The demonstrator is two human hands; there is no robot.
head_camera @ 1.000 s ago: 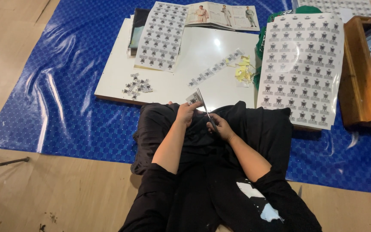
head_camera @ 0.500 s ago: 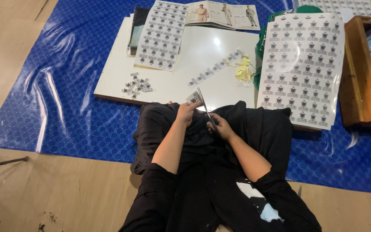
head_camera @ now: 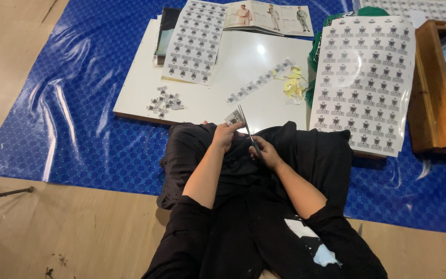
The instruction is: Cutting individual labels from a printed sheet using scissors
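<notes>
My left hand (head_camera: pixel 226 135) pinches a small printed paper piece (head_camera: pixel 233 118) over my lap, at the near edge of a white board (head_camera: pixel 218 82). My right hand (head_camera: pixel 265 152) grips a pair of scissors (head_camera: pixel 247 129), whose blades point up against the paper piece. A small pile of cut-out pieces (head_camera: pixel 164 100) lies on the board to the left. A cut strip of printed labels (head_camera: pixel 259 81) and yellow paper scraps (head_camera: pixel 293 84) lie on the board ahead of my hands.
A large sheet of printed labels (head_camera: pixel 365 77) lies right of the board, a smaller sheet (head_camera: pixel 193 41) at its far left. An open booklet (head_camera: pixel 269 16) lies at the back. A wooden box (head_camera: pixel 434 88) stands at the right. Blue plastic sheeting (head_camera: pixel 68 103) covers the wooden floor.
</notes>
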